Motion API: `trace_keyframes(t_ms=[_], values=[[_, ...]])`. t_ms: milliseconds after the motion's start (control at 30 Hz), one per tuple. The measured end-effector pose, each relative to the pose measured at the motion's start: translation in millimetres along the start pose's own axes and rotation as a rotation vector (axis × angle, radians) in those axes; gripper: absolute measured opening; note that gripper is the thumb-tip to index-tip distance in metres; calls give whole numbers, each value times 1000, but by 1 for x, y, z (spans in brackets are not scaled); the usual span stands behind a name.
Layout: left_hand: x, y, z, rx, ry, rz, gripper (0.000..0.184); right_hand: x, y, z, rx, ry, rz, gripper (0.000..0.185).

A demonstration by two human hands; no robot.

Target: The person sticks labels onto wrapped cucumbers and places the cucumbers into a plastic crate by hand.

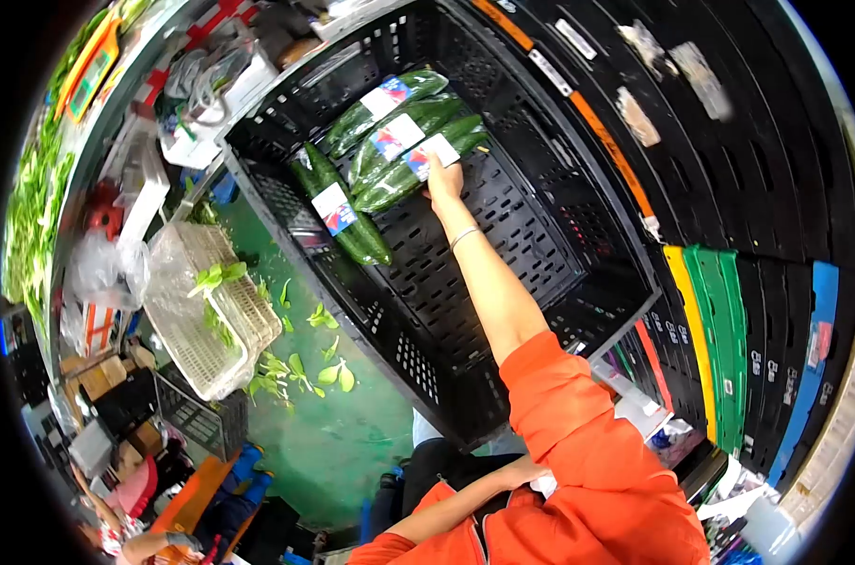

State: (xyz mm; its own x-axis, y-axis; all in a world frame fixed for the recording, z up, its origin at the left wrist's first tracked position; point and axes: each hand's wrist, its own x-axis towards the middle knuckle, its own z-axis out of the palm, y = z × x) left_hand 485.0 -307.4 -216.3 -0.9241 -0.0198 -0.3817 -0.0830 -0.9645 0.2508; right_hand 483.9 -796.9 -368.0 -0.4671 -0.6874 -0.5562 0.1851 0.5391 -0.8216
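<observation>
My right hand [445, 181] reaches down into a black plastic crate [540, 273]. Its fingers close on the near edge of a plastic-wrapped cucumber pack [390, 191], with the thumb by its white, blue and red label [431, 156]. Two similar packs, a middle cucumber pack [427, 115] and a far cucumber pack [352, 124], lie alongside. Another cucumber pack [366, 243] rests at an angle by the crate's left wall. Near my body, my left hand [523, 471] is beside something white [545, 485]. The right sleeve partly covers that hand, and its fingers are hidden.
Stacked black crates [719, 179] stand to the right, with green [715, 330] and blue [814, 348] ones among them. At left, a white basket [201, 311] stands near loose leaves [291, 372] on the green floor [338, 452]. Another person's arm [154, 544] shows at lower left.
</observation>
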Motion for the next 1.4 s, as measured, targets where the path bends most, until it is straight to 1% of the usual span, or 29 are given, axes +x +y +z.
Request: trace_keyframes(t_ms=[33, 67, 133, 167, 200, 267, 300, 367, 400, 467, 500, 567, 600, 667, 700, 733, 767, 800, 833, 867, 933, 1033, 1067, 1133, 1167, 1233, 1300, 1367, 1400], values=[[0, 3, 2, 11, 5, -1, 16, -26, -21, -11, -327, 58, -149, 49], [1, 6, 3, 28, 14, 1, 16, -36, -32, -14, -560, 135, -105, 56], [3, 16, 10, 71, 37, 16, 15, -46, -46, -30, 70, -186, 120, 65], [6, 21, 18, 90, 52, 43, 15, -50, -59, -36, 208, -189, 289, 58], [11, 24, 25, 110, 79, 83, 14, -57, -66, -54, 146, -259, 302, 61], [22, 37, 42, 177, 154, 175, 14, -111, -100, -95, -100, -378, 79, 59], [27, 44, 55, 217, 211, 200, 13, -141, -116, -127, -91, -612, 41, 57], [38, 74, 76, 235, 314, -73, 24, -220, -152, -200, -151, -721, -187, 43], [37, 90, 92, 216, 327, -35, 35, -259, -157, -241, -177, -640, -394, 32], [41, 109, 114, 287, 274, -131, 38, -327, -161, -328, -68, -469, -332, 26], [48, 106, 125, 286, 253, -72, 37, -358, -156, -371, -126, -275, -244, 24], [64, 91, 149, 306, 221, 6, 36, -400, -108, -453, -293, 74, -406, 22], [68, 86, 162, 370, 177, 66, 28, -421, -85, -490, -407, 279, -447, 22], [99, 47, 170, 261, -59, 3, 30, -472, -30, -555, -327, 439, -336, 24], [109, 34, 179, 299, -146, 4, 34, -505, -31, -564, -191, 495, -246, 27], [117, 17, 191, 311, -232, -25, 39, -532, -6, -579, -152, 567, -329, 30], [124, 12, 196, 486, -266, -49, 44, -554, -18, -586, -339, 624, -381, 32], [140, 24, 226, 547, -269, -122, 35, -557, -27, -606, -435, 686, -474, 36], [127, 24, 267, 593, -361, -168, 42, -579, -12, -619, -418, 721, -528, 42], [146, 10, 291, 841, -375, 2, 49, -586, -9, -642, -467, 799, -567, 47], [156, -16, 313, 1161, -522, -114, 58, -617, 1, -669, -597, 861, -658, 53], [149, -54, 370, 1262, -560, -202, 58, -656, 24, -695, -668, 964, -640, 51], [152, -66, 373, 1182, -582, -152, 54, -665, 28, -701, -682, 1001, -620, 49], [167, -97, 382, 1335, -818, 90, 44, -690, 43, -718, -707, 1075, -618, 45], [172, -107, 390, 1345, -837, 80, 44, -700, 50, -726, -684, 1070, -600, 43], [175, -121, 408, 1381, -708, -149, 31, -719, 62, -740, -654, 1076, -583, 42], [173, -134, 427, 1415, -752, -129, 29, -732, 70, -755, -384, 1017, -647, 39], [174, -146, 440, 1523, -824, -80, 25, -747, 70, -770, -435, 1010, -653, 37], [178, -151, 439, 1520, -858, -121, 24, -752, 69, -776, -492, 993, -657, 36]])
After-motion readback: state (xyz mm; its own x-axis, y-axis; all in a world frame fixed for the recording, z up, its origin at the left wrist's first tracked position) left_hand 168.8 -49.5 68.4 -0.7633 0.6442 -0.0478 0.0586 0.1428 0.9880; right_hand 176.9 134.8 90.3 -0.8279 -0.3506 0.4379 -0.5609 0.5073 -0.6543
